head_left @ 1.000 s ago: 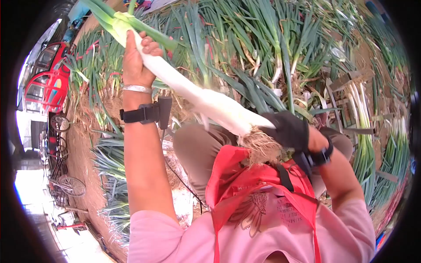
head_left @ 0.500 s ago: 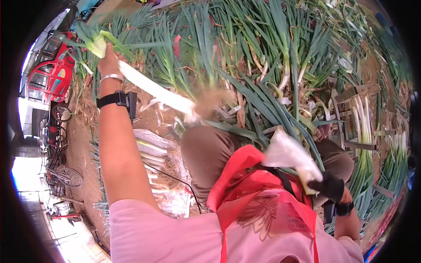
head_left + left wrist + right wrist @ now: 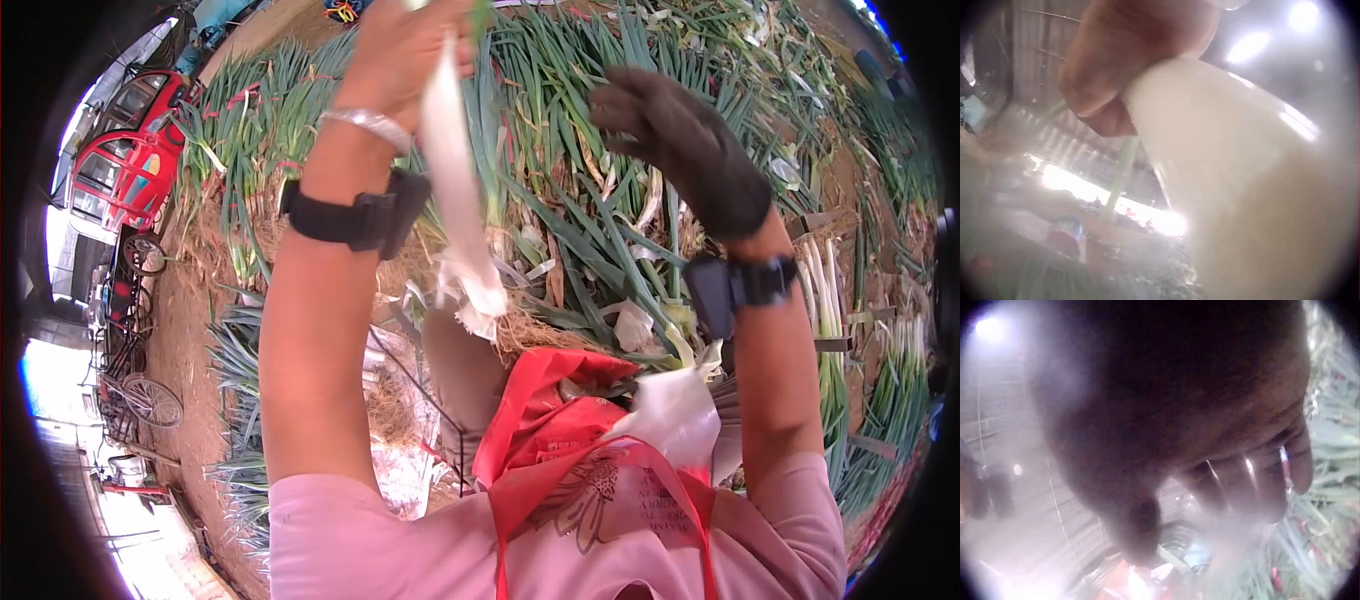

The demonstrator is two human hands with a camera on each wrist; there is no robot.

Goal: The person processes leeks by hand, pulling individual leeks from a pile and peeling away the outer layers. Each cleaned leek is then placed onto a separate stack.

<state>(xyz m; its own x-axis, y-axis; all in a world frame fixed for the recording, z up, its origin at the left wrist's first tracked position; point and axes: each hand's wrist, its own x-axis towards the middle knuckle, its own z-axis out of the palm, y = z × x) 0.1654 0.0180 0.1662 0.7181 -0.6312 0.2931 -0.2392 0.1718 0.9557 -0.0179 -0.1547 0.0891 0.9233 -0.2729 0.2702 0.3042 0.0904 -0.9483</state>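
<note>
My bare left hand (image 3: 400, 50) is raised at the top of the head view and grips a long white leek stalk (image 3: 455, 190). The stalk hangs almost straight down, its ragged root end just above my knees. In the left wrist view my fingers (image 3: 1129, 62) curl round the pale stalk (image 3: 1241, 187). My right hand (image 3: 670, 140), in a dark glove, is held up to the right of the stalk and apart from it, fingers loosely bent, holding nothing. The right wrist view shows only the blurred gloved palm (image 3: 1166, 406).
A red apron (image 3: 550, 420) covers my lap with a piece of white leek peel (image 3: 670, 410) on it. Heaps of green leeks (image 3: 600, 60) lie all around in front. Trimmed white leeks (image 3: 830, 330) lie at right. A red vehicle (image 3: 125, 160) and a bicycle (image 3: 150, 400) stand at left.
My left hand swung the leek from far left back to the centre, now hanging upright. My right hand rose from my lap, leaving the white peel on the apron.
</note>
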